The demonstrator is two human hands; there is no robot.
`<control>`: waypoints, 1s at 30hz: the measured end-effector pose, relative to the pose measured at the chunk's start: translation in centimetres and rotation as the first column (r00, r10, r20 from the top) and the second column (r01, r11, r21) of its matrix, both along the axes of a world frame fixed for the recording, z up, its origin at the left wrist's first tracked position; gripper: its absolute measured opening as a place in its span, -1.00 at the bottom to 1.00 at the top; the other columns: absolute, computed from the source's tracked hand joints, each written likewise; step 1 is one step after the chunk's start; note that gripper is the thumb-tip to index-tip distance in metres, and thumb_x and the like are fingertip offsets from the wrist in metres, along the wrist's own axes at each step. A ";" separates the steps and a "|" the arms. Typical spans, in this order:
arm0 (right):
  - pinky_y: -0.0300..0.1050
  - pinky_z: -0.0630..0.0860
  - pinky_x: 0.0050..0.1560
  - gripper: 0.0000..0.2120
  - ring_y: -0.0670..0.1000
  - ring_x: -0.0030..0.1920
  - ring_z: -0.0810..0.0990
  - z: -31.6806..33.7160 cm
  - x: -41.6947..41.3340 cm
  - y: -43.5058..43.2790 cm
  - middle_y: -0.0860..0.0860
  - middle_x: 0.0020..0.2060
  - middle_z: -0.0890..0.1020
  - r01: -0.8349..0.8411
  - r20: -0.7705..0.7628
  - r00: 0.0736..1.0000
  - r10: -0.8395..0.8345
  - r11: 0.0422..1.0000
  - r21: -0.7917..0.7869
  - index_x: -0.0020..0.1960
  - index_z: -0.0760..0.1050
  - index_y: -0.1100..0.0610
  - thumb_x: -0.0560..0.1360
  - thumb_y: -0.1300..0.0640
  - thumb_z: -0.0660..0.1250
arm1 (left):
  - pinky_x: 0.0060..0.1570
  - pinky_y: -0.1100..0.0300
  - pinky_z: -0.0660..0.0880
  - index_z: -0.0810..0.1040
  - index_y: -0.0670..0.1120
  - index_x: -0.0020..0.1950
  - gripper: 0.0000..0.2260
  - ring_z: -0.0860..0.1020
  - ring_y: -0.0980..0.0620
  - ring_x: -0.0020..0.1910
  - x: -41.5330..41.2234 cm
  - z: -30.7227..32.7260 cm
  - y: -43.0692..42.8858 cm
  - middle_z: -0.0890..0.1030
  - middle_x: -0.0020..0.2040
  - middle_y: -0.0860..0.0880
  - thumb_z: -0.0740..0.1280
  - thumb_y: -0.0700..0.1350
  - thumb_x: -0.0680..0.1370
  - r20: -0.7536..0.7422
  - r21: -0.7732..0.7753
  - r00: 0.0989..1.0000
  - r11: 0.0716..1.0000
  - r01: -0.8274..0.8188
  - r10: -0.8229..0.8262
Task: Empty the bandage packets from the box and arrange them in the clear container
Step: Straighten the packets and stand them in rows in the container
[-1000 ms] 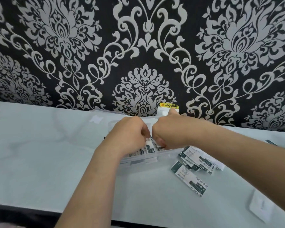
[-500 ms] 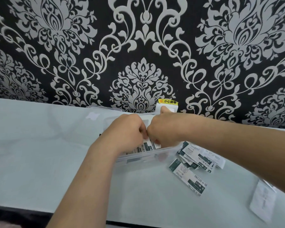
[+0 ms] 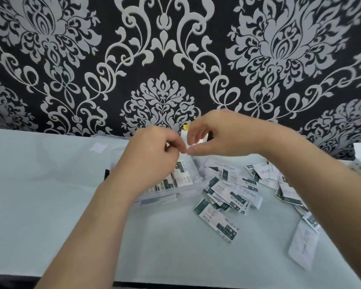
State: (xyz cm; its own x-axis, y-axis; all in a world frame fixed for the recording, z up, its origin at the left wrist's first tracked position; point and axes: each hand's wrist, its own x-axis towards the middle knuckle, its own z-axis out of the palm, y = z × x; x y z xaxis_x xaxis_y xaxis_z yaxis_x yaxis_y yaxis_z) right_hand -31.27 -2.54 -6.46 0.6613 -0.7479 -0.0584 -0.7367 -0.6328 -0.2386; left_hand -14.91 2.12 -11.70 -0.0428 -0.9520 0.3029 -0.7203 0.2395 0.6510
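Observation:
The clear container sits mid-table near the wall, with bandage packets standing in a row inside it. My left hand hovers over its left part with fingers curled; what they grip, if anything, is hidden. My right hand is raised above the container's back edge, fingers spread and empty, its thumb tip almost touching my left fingertips. Several loose packets lie in a heap on the table just right of the container. One packet lies nearer me. The box is not visible.
More packets are scattered under and beyond my right forearm. A white flat piece lies at the right front. The clear lid rests behind the container on the left. A patterned wall stands right behind the table.
My right hand has lifted out of the container and opened its fingers. My left hand stays over the packets. The view has shifted, showing more loose packets on the right.

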 end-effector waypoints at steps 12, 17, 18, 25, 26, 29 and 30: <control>-0.09 0.45 0.12 -0.69 0.04 0.14 0.51 -10.1 -12.8 6.1 0.03 0.15 0.56 0.593 0.048 0.797 -0.602 0.795 0.126 0.20 0.52 -0.07 0.47 0.04 0.41 | 0.11 0.03 0.40 0.43 -0.10 0.28 -0.66 0.43 -0.17 0.22 -13.6 -4.4 2.8 0.48 0.21 -0.14 0.27 0.00 0.56 0.536 0.230 0.770 0.937 0.261 -0.346; -0.12 0.43 0.09 -0.61 0.07 0.11 0.51 -11.5 -12.9 6.0 0.08 0.11 0.54 0.578 0.106 0.801 -0.589 0.807 0.122 0.26 0.48 0.01 0.45 0.11 0.42 | 0.11 -0.06 0.43 0.26 -0.14 0.36 -0.61 0.40 -0.25 0.24 -15.4 -6.1 1.3 0.33 0.30 -0.24 0.26 -0.14 0.56 0.614 0.278 0.747 0.956 0.096 -0.253; -0.12 0.43 0.06 -0.62 0.07 0.08 0.51 -11.7 -12.7 5.8 0.08 0.09 0.55 0.571 0.126 0.804 -0.581 0.814 0.106 0.24 0.49 0.03 0.44 0.12 0.41 | 0.06 -0.04 0.44 0.29 -0.14 0.34 -0.63 0.44 -0.24 0.19 -15.5 -6.2 1.1 0.39 0.26 -0.23 0.26 -0.15 0.56 0.624 0.258 0.744 0.962 0.091 -0.238; -0.26 0.36 -0.25 -0.51 -0.06 -0.12 0.44 -12.0 -12.9 5.2 -0.06 -0.09 0.49 0.539 0.207 0.789 -0.579 0.813 0.219 0.28 0.45 0.04 0.38 0.13 0.47 | -0.12 0.12 0.33 0.50 -0.10 0.13 -0.79 0.52 -0.19 0.11 -15.3 -6.1 0.3 0.58 0.10 -0.14 0.26 -0.07 0.54 0.670 0.147 0.717 0.981 0.129 -0.195; -0.30 0.36 -0.27 -0.54 -0.07 -0.15 0.46 -11.9 -12.8 5.1 -0.06 -0.11 0.51 0.539 0.232 0.774 -0.589 0.806 0.247 0.26 0.46 0.05 0.39 0.13 0.47 | -0.11 0.12 0.35 0.50 -0.07 0.13 -0.79 0.52 -0.17 0.11 -15.0 -6.2 0.2 0.59 0.09 -0.12 0.27 -0.05 0.53 0.660 0.137 0.726 0.981 0.134 -0.192; -0.28 0.39 -0.29 -0.69 -0.09 -0.27 0.48 -11.9 -12.9 5.0 -0.01 -0.17 0.58 0.542 0.303 0.723 -0.621 0.782 0.307 0.17 0.52 0.07 0.44 0.25 0.34 | -0.09 0.10 0.39 0.50 0.00 0.17 -0.74 0.53 -0.14 0.09 -14.5 -6.7 0.0 0.59 0.07 -0.07 0.28 0.02 0.51 0.642 0.112 0.740 0.979 0.169 -0.201; -0.25 0.42 -0.30 -0.72 -0.09 -0.31 0.49 -11.9 -12.9 5.0 0.03 -0.17 0.60 0.539 0.319 0.710 -0.628 0.776 0.328 0.12 0.54 0.06 0.45 0.28 0.29 | -0.11 0.10 0.38 0.51 0.01 0.18 -0.75 0.53 -0.15 0.09 -14.5 -6.8 0.1 0.59 0.07 -0.08 0.27 0.02 0.52 0.642 0.101 0.740 0.979 0.176 -0.199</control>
